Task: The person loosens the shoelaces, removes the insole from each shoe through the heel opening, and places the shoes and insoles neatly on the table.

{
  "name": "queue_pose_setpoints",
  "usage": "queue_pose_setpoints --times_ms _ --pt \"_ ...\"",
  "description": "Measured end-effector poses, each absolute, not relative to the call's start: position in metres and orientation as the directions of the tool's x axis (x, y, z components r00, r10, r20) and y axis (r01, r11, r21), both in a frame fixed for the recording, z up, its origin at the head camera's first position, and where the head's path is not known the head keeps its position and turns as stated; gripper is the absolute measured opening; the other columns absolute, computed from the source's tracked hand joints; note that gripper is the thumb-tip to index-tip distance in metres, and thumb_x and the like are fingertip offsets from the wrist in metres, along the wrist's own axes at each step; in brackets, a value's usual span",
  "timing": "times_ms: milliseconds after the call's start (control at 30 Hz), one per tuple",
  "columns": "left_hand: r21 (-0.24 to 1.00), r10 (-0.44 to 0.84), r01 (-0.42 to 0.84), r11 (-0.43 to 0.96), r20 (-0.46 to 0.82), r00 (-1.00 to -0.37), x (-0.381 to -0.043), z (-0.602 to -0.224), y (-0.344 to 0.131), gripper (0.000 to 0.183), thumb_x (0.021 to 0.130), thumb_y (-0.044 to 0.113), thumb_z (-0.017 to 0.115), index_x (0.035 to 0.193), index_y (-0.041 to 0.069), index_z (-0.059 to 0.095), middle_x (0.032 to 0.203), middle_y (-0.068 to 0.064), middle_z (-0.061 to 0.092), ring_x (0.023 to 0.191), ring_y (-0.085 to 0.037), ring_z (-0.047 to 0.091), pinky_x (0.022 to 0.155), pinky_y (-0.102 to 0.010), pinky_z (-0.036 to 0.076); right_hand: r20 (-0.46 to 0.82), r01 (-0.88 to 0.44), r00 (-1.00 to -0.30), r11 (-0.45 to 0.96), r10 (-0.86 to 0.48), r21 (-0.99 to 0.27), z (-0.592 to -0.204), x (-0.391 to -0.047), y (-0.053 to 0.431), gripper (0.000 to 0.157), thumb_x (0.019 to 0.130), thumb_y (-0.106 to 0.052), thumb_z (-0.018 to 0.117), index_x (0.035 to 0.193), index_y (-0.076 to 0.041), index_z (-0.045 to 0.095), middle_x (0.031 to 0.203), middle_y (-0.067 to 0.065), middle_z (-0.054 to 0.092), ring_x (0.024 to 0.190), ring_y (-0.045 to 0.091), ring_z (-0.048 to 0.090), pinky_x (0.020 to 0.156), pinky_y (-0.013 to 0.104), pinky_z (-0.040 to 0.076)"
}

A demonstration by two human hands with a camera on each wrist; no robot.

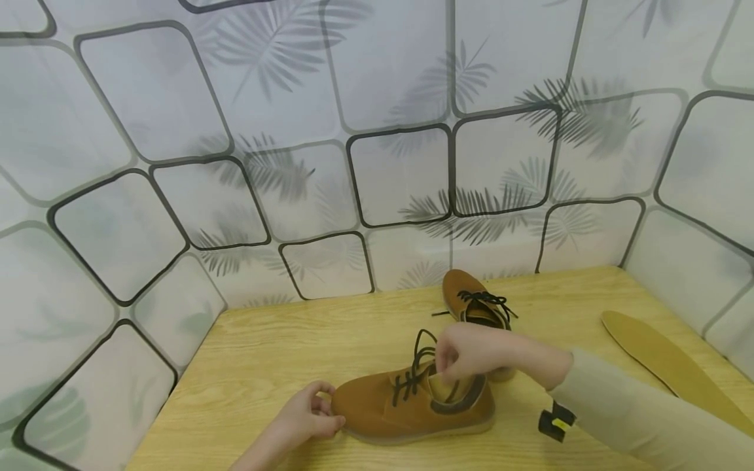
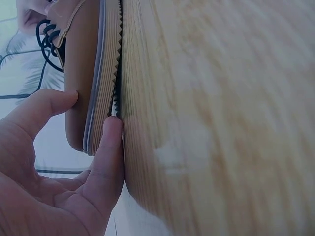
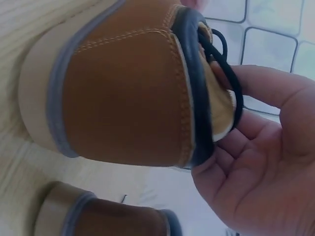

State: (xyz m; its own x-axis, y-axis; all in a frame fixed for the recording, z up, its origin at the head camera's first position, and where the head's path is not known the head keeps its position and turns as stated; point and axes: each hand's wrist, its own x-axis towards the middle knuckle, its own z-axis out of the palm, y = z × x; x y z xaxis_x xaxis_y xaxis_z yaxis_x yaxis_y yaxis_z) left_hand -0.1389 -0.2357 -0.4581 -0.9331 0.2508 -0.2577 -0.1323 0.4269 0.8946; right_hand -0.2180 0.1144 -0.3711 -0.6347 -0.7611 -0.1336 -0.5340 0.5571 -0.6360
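A brown lace-up shoe (image 1: 377, 405) stands on its sole on the wooden table, toe pointing left. At the toe, my left hand (image 1: 309, 412) grips it; the left wrist view shows one fingertip on the brown upper (image 2: 81, 98) and another at the sole's lower edge (image 2: 106, 78). My right hand (image 1: 465, 350) is over the shoe's opening. In the right wrist view its thumb and fingers pinch the tan tongue (image 3: 219, 105), beside a loose black lace (image 3: 238, 98). The heel (image 3: 123, 98) faces that camera. Part of the opening is hidden behind the right hand.
A second brown shoe (image 1: 459, 288) stands behind, partly covered by the right hand and forearm. To the right lies a tan insole (image 1: 660, 353), partly behind the sleeve. The wooden table (image 1: 283, 347) meets a patterned cloth backdrop (image 1: 400, 176) at the back and sides.
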Motion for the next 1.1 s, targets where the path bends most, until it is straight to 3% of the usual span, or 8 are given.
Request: queue_pose_setpoints --times_ms 233,433,567,833,1100 --pt "0.905 0.273 -0.122 0.408 -0.249 -0.929 -0.140 -0.461 -0.237 0.055 0.089 0.001 0.075 0.136 -0.009 0.048 0.093 -0.006 0.068 0.080 -0.014 0.069 0.081 -0.033 0.066 -0.098 -0.465 -0.684 0.536 -0.723 -0.705 -0.380 -0.224 0.117 0.004 0.088 -0.012 0.081 0.084 -0.011 0.082 0.085 -0.005 0.078 0.078 0.002 0.066 0.072 0.022 0.058" --pt "0.899 0.254 -0.129 0.418 -0.252 -0.934 -0.140 -0.461 -0.235 0.054 0.088 0.001 0.076 0.135 -0.007 0.050 0.093 -0.005 0.068 0.079 -0.013 0.069 0.079 -0.031 0.064 -0.140 -0.270 -0.791 0.544 -0.596 -0.794 -0.387 -0.227 0.119 0.009 0.089 -0.017 0.081 0.090 -0.009 0.084 0.097 -0.001 0.080 0.096 0.012 0.068 0.093 0.040 0.059" --pt "0.899 0.257 -0.123 0.421 -0.248 -0.934 -0.140 -0.460 -0.235 0.054 0.088 0.001 0.075 0.135 -0.008 0.049 0.094 -0.006 0.069 0.079 -0.013 0.070 0.079 -0.032 0.066 -0.152 -0.209 -0.804 0.513 -0.574 -0.832 -0.388 -0.229 0.121 0.013 0.091 -0.020 0.080 0.095 -0.009 0.084 0.102 -0.001 0.081 0.104 0.014 0.068 0.102 0.047 0.057" --pt "0.898 0.263 -0.111 0.426 -0.241 -0.934 -0.141 -0.460 -0.236 0.053 0.089 0.000 0.074 0.135 -0.009 0.049 0.094 -0.007 0.070 0.079 -0.013 0.070 0.081 -0.035 0.067 -0.007 -0.489 -0.701 0.487 -0.713 -0.724 -0.385 -0.230 0.132 0.009 0.096 -0.020 0.077 0.089 -0.014 0.078 0.085 -0.008 0.074 0.080 0.002 0.062 0.076 0.023 0.055" --pt "0.899 0.266 -0.116 0.423 -0.245 -0.932 -0.141 -0.461 -0.236 0.053 0.089 0.000 0.074 0.135 -0.009 0.049 0.094 -0.006 0.070 0.079 -0.013 0.070 0.082 -0.035 0.067 0.076 -0.628 -0.672 0.512 -0.737 -0.586 -0.380 -0.218 0.152 0.006 0.095 -0.020 0.078 0.101 -0.018 0.077 0.095 -0.012 0.072 0.085 -0.003 0.061 0.075 0.022 0.056"
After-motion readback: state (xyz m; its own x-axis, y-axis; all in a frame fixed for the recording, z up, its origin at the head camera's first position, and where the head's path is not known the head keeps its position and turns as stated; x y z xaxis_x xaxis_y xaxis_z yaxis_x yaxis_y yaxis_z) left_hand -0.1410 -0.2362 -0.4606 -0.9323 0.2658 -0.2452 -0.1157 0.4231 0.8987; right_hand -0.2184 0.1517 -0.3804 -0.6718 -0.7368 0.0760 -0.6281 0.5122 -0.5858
